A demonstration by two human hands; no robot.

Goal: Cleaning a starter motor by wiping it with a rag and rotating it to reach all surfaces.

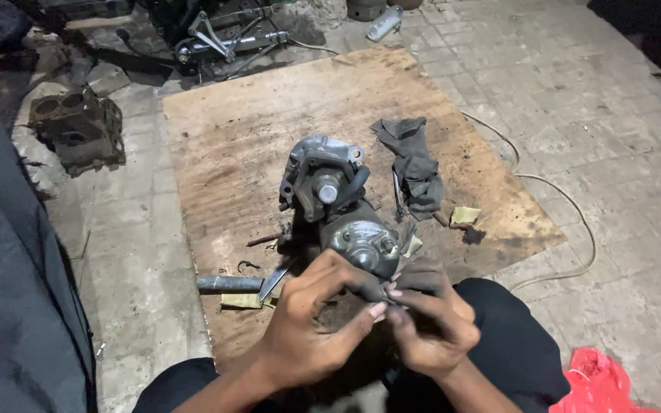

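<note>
Person sits on the floor (621, 130) with a wooden board (223, 138) laid in front as a work surface, likely to keep parts off the dusty pavers. A grey starter motor (346, 210) lies on the board, its round end just beyond the fingers, close enough to work on from a seated pose.

Left hand (311, 329) is curled, thumb and forefinger pinched at a small dark part (384, 294), too small to identify. Right hand (426, 317) is also mostly closed, fingertips meeting the left's at the same spot, so both grip or pick at that piece between them, just in front of the motor.

Around: dark rag (415, 160) on the board right of the motor, a metal tube (227, 284) at the board's left side beside a flat blade tool (273, 281), yellowish scraps (464, 215), a thin cable (560, 199) across the floor, an engine block (78, 126) at far left, and a red bag (594, 382) by the knee.
</note>
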